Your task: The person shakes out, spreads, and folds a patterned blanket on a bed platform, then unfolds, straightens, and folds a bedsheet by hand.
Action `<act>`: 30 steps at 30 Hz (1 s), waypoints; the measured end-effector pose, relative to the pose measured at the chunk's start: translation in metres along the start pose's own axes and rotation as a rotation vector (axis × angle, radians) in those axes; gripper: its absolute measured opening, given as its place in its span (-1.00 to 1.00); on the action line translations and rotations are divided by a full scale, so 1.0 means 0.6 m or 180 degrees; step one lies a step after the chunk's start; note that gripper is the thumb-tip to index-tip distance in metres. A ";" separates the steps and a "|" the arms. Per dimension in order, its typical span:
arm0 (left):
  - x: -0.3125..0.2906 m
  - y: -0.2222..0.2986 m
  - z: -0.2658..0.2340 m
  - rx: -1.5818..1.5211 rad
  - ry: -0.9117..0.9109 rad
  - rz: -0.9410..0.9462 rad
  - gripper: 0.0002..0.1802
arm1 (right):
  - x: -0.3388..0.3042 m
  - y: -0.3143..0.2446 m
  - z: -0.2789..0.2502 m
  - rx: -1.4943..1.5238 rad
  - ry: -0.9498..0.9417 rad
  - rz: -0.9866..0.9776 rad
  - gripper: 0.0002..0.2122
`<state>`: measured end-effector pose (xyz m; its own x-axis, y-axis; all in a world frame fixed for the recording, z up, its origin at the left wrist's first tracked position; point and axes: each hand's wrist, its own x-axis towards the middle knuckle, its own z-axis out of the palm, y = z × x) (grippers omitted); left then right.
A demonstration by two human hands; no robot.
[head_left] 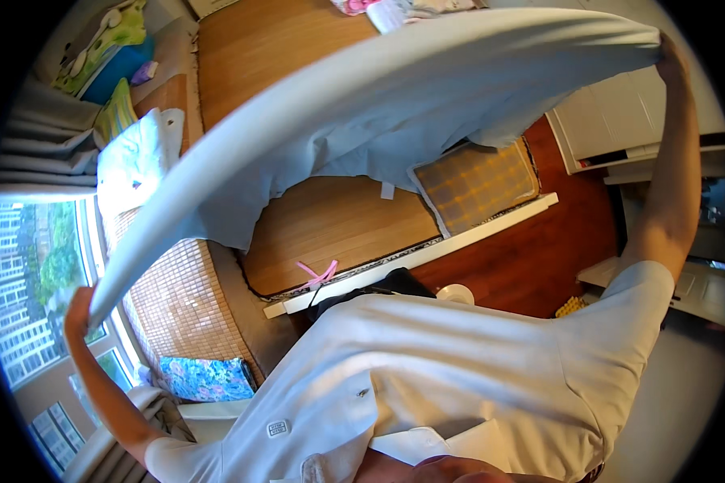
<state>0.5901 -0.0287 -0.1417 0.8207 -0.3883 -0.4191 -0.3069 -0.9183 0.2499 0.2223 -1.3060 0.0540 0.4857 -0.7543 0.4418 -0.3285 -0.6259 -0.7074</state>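
Note:
A large pale blue-white cloth (427, 88), looking like a bed sheet or quilt cover, is stretched in an arc between my raised arms. My left hand (78, 312), by the window on the left, is closed on one end of it. At the upper right my right hand (673, 63) grips the other end, the fingers partly hidden. The middle of the cloth hangs down over the bed mat (338, 229), its lower edge loose and wrinkled. A small white label (387, 191) shows at that edge.
On the bed lie a yellow checked pillow mat (479, 185) and a pink ribbon (320, 274). A white bed rail (427, 252) runs along the near side. A tiled-pattern mat (187, 298) and a blue floral cloth (207, 378) lie by the window; white cabinets (612, 121) stand right.

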 end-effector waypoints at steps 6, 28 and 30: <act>0.015 0.143 0.090 -0.1460 0.0240 -0.1034 -0.55 | 0.006 0.022 0.062 0.1396 -0.0374 0.1368 -0.70; 0.149 0.669 0.147 -0.1578 0.1298 0.0933 -0.54 | -0.513 -0.337 0.478 -0.0385 -0.2927 -0.1136 -0.69; 0.136 0.780 0.169 -0.1732 0.0498 0.1481 -0.35 | -0.589 -0.334 0.536 -0.0439 -0.3441 -0.1729 -0.74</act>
<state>0.4648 -0.4978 -0.1473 0.7354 -0.6761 -0.0445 -0.3911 -0.4772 0.7870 0.3765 -0.8502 -0.1380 0.9895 0.1256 -0.0719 0.0761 -0.8740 -0.4799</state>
